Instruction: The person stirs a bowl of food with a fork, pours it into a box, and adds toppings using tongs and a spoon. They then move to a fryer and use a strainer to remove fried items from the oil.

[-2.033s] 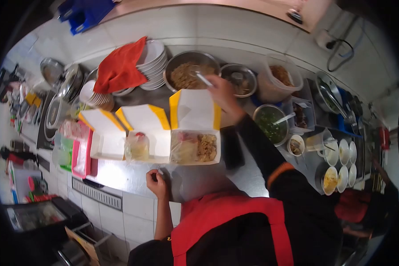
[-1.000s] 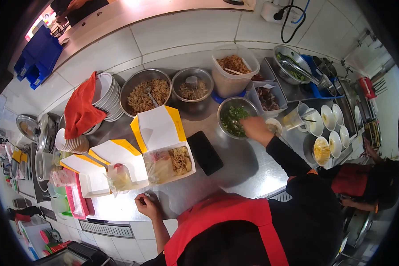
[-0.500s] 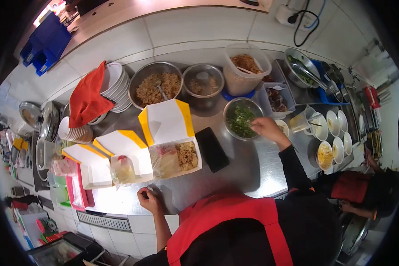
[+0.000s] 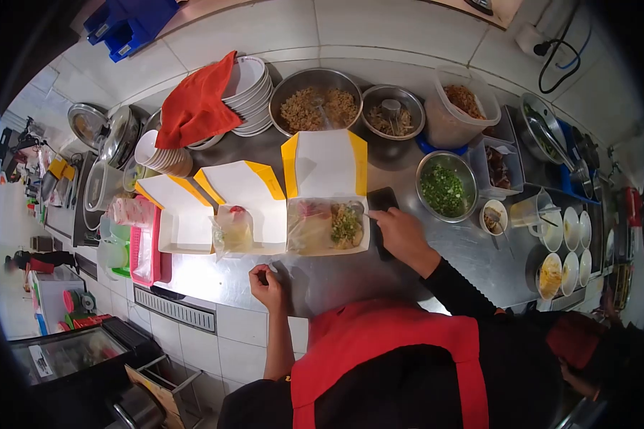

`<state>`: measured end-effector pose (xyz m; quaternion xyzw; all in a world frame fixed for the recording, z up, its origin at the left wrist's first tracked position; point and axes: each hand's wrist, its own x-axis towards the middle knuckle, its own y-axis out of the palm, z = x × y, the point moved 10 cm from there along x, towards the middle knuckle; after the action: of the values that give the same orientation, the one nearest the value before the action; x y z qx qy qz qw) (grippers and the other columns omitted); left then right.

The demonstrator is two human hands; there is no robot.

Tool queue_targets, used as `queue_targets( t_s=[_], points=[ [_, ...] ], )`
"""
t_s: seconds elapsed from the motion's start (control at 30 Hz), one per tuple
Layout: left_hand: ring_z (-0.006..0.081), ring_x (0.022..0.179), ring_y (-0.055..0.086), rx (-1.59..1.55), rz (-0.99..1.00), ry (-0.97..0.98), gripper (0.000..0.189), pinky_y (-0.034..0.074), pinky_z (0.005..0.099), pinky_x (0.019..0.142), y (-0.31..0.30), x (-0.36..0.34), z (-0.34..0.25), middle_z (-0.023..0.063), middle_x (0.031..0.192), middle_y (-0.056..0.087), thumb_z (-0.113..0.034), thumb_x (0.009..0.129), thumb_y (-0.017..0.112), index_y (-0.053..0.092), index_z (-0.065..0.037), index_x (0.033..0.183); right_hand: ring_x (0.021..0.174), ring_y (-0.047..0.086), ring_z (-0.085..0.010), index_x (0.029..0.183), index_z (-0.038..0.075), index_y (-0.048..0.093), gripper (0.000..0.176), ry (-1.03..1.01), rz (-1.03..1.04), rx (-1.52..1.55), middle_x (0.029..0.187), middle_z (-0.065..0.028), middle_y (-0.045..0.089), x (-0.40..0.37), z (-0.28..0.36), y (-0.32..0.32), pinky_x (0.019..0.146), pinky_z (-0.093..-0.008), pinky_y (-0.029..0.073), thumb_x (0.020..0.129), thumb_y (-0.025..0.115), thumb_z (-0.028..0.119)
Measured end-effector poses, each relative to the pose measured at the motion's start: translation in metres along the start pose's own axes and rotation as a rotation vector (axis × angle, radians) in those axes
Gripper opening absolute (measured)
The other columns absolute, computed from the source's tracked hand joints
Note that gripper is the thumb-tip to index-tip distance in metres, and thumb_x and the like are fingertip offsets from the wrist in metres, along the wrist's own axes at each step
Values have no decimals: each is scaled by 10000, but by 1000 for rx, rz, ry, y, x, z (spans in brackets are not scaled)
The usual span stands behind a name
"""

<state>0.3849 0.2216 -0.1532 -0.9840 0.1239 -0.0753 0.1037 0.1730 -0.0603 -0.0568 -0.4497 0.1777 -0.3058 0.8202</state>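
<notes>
My right hand [image 4: 406, 237] is closed on a small spoon [image 4: 356, 207], largely hidden, at the right side of the biggest open yellow-and-white box [image 4: 326, 159]. Chopped green onion [image 4: 345, 227] lies on the food there, beside a clear plastic bag [image 4: 309, 227]. Under my right fingers is a black phone [image 4: 383, 204]. My left hand [image 4: 267, 287] hovers at the counter's front edge, fingers curled; a small pale bit shows at the fingertips, too small to name. Two more open boxes, a middle box [image 4: 270, 232] holding a bag and a left box [image 4: 182, 227], stand alongside.
A metal bowl of chopped green onion [image 4: 445, 187] sits right of the phone. Behind are a bowl of brown minced food [image 4: 315, 107], stacked plates [image 4: 254, 100] under a red cloth [image 4: 197, 111], and a plastic tub [image 4: 458, 111]. Small bowls [image 4: 570, 229] stand right, near another person [image 4: 579, 343].
My right hand has moved left from the green onion bowl to the biggest box, and green onion now tops its food. The view has shifted; my left hand stays near the front edge.
</notes>
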Motion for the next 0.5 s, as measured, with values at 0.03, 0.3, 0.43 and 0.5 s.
queue_targets(
  t_s=[0.03,0.3,0.43,0.5],
  points=[
    [111,731,504,-6,2,-19,94,418,229,687,-1,-1,1,37,810,546,40,808,486,531,2,881,755,573,-311,1004,111,648,232,12,-31,15,775,-112,580,-1,-2,-3,658,-407,457,791,559,83],
    [112,739,500,-50,10,-39,89,412,224,691,2,-1,4,40,819,543,41,813,493,528,1,885,657,604,-251,1022,85,634,231,22,-11,397,785,-131,624,2,-30,11,617,-339,474,805,557,95],
    [121,748,499,-34,15,-40,100,412,231,693,3,-1,4,50,828,538,49,815,484,522,3,895,634,595,-187,1040,75,622,245,198,-136,580,720,-144,625,-7,-86,-30,605,-289,453,803,587,130],
    [126,753,499,-7,26,-26,108,412,236,694,2,-1,8,55,833,534,53,814,477,520,5,902,657,610,-228,1026,72,620,240,325,-294,450,729,-163,622,-23,-122,-67,613,-320,464,794,583,124]
  ],
)
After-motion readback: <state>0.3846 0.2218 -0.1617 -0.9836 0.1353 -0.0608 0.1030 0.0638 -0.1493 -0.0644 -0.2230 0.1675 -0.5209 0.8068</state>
